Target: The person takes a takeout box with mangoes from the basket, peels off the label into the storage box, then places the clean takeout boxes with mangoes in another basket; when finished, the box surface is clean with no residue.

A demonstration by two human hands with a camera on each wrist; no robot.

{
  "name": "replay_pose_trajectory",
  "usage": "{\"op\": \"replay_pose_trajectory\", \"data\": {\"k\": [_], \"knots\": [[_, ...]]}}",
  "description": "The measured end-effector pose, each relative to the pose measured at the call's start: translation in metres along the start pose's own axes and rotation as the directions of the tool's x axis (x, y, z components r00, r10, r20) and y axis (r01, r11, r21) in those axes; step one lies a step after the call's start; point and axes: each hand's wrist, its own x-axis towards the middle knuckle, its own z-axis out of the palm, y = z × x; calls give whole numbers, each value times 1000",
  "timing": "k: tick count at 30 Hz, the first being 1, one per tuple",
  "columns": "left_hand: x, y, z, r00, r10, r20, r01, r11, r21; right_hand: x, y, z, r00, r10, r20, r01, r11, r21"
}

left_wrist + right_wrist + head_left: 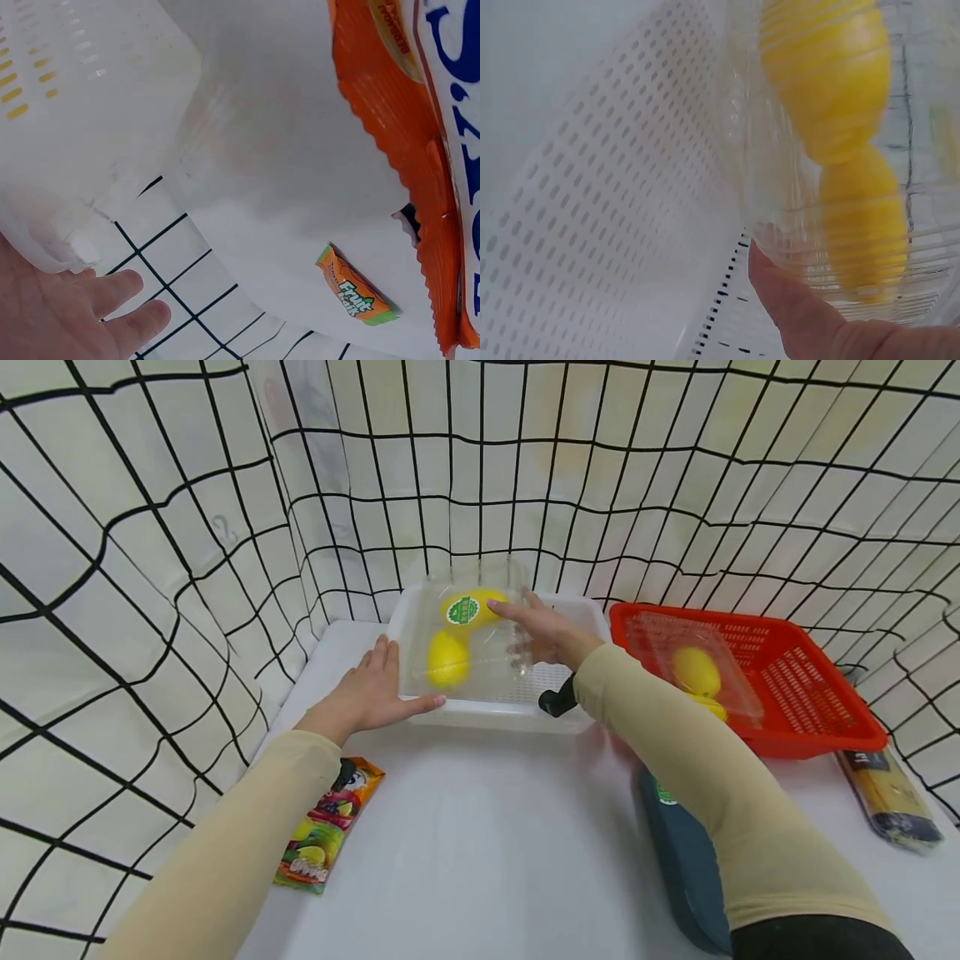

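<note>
My right hand grips a clear plastic pack of yellow lemons, tilted over the white perforated basket. A round green label shows on the pack. In the right wrist view, the thumb lies along the ribbed edge of the pack, with the lemons behind the plastic; the other fingers are partly hidden. My left hand touches the basket's left front corner, its fingers straight and the thumb stretched along the front rim. The left wrist view shows its fingertips by the basket wall.
A red basket at right holds another lemon pack. A dark blue container lies under my right forearm, and a pasta-like packet at far right. Colourful snack packets lie near my left forearm. Black wire mesh surrounds the table.
</note>
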Motion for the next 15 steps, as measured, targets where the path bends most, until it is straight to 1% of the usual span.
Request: {"op": "replay_pose_trajectory", "data": {"k": [8, 12, 15], "knots": [[-1, -1, -3, 1000, 0, 16, -1, 1000, 18, -26, 0, -18, 994, -53, -98, 51, 999, -19], [-2, 2, -3, 1000, 2, 19, -2, 1000, 18, -43, 0, -25, 986, -111, -127, 110, 994, -18], [-1, 3, -3, 1000, 4, 22, -4, 1000, 20, -58, -1, -30, 975, -162, -151, 155, 986, -58]]}}
